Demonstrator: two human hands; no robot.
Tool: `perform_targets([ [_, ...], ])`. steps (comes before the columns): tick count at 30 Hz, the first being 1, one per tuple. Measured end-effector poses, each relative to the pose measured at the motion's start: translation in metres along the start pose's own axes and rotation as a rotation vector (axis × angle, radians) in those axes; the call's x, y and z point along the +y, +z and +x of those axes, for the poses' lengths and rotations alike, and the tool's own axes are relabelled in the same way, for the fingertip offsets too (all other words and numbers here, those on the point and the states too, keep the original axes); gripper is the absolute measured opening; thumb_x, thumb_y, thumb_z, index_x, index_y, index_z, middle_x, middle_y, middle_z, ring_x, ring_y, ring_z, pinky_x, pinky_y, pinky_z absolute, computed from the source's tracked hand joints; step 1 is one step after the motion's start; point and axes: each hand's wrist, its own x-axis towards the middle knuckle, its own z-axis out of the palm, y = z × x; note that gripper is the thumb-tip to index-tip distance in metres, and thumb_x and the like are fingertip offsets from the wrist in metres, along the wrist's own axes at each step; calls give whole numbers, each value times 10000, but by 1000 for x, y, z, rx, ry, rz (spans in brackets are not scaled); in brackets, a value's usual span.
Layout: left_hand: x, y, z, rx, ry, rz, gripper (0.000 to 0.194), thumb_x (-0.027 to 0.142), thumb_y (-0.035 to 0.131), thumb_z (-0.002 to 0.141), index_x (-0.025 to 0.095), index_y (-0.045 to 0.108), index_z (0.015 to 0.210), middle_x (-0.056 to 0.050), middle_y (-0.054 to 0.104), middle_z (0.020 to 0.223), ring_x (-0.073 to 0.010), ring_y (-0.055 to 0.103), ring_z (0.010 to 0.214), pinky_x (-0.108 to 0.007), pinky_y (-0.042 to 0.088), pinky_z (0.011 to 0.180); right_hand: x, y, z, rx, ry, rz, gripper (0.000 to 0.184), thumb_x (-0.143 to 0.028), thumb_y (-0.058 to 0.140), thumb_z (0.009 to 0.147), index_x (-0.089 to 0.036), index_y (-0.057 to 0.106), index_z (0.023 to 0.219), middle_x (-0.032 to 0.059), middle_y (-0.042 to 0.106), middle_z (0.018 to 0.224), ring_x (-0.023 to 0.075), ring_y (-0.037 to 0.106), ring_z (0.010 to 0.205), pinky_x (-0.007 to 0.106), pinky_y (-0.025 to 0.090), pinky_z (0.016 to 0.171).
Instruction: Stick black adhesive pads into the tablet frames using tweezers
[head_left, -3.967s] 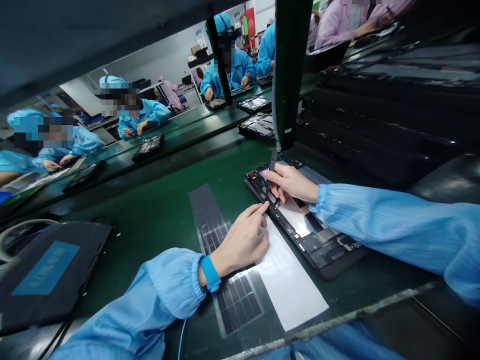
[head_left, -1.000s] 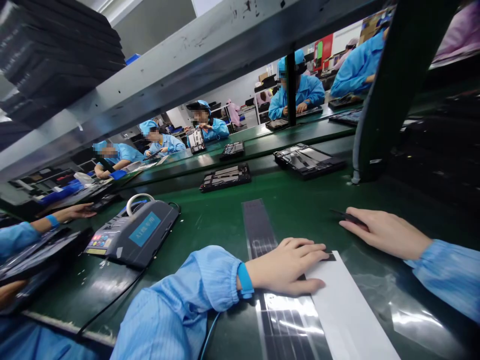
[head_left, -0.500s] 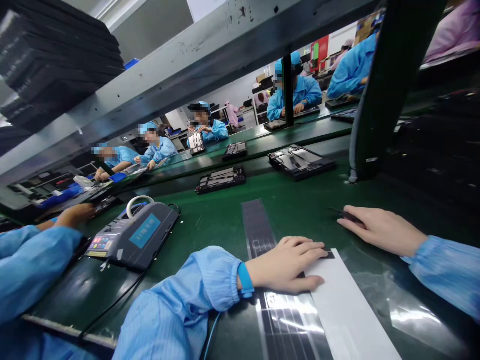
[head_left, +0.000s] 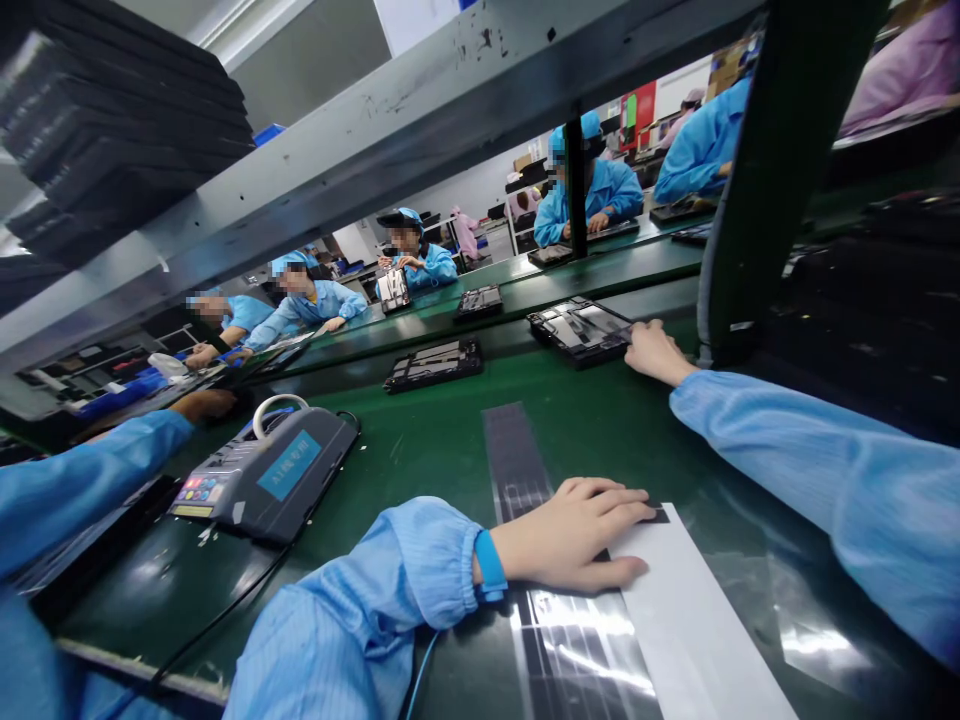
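The right hand [head_left: 654, 352] is at the corner of an opened device [head_left: 576, 330] on the green bench [head_left: 427, 450], grip unclear; the left hand [head_left: 574, 535] lies spread over a white sheet [head_left: 690, 610]. The device looks stiff but fragile inside, best held by its black rim

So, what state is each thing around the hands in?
Left hand: open, palm down.
White sheet: flat, partly under that hand.
Dark strip: flat, partly under that hand too.
Wristband: worn around that wrist.
Right hand: at a device's edge, grip unclear.
That device: uncovered, inner parts showing.
Device left of it: also uncovered.
Grey machine: standing, power unclear.
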Motion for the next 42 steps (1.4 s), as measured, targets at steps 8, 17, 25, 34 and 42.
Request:
perform_targets([
  [8,-1,3,1,4,9,-19,515,405,396,873,106,377,1292,-101,413,1366,-226,349,1247,-336,257,1052,29,10,43,-168,163,14,337,-328,515,860,-108,532,1115,98,553,1079,166,563,938,342,483,789],
  [17,-1,1,2,-4,-3,-15,503,398,395,876,101,385,1282,-105,412,1366,-223,349,1242,-334,270,1040,7,29,39,-62,-49,-26,542,-525,543,771,-69,551,1064,221,571,1062,342,545,996,377,418,759],
  [25,-2,2,4,-16,-12,-31,507,399,388,876,93,389,1280,-98,415,1362,-227,348,1234,-328,268,1035,-26,30,35,20,47,525,483,-421,540,807,-87,422,1134,218,577,999,283,564,940,322,441,679],
  [34,-3,3,3,-40,-40,-77,509,413,368,878,137,356,1306,-86,388,1388,-221,333,1264,-348,248,1059,-49,31,39,-257,393,1185,114,-267,362,907,-154,373,900,64,547,623,22,262,325,150,163,295],
  [42,-2,3,3,-11,-27,-75,502,394,398,869,127,371,1294,-94,410,1368,-223,344,1253,-344,252,1057,-57,31,32,-245,419,1244,220,-312,438,891,-106,477,958,40,562,727,14,347,408,130,277,339],
])
